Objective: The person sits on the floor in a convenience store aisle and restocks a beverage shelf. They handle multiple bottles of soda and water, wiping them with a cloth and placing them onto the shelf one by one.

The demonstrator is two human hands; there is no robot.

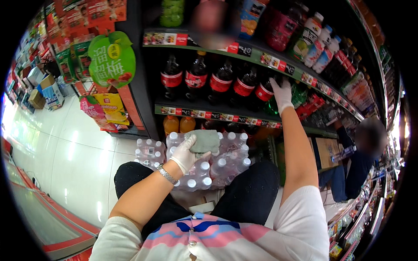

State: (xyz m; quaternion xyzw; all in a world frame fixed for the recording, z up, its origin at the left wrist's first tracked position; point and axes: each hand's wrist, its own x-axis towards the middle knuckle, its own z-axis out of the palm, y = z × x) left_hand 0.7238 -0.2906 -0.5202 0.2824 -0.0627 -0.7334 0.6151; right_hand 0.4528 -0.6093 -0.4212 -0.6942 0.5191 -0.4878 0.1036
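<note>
At 8 o'clock, a red-edged display case [50,243] is running off into the dark rim. Near 9 o'clock, two orange bottles [187,125] are only partly showing between the shelf edge [209,114] and the wrapped packs of white-capped bottles [224,169] at 6 o'clock. At 7 o'clock, close to the centre, the gloved left hand [185,157] is gripping a folded grey-green cloth [205,141] above those packs; how the fingers are sitting beneath it is hard to make out. At 12 o'clock, a blur is masking part of the upper shelf. At 2 o'clock, the gloved right hand [282,92] is reaching in with fingers parted, just beside a dark red-labelled bottle [263,92] and partly covering a green bottle [271,107]; whether it is grasping either cannot be told. At 3 o'clock, a blur is covering the head of another person [355,174].
</note>
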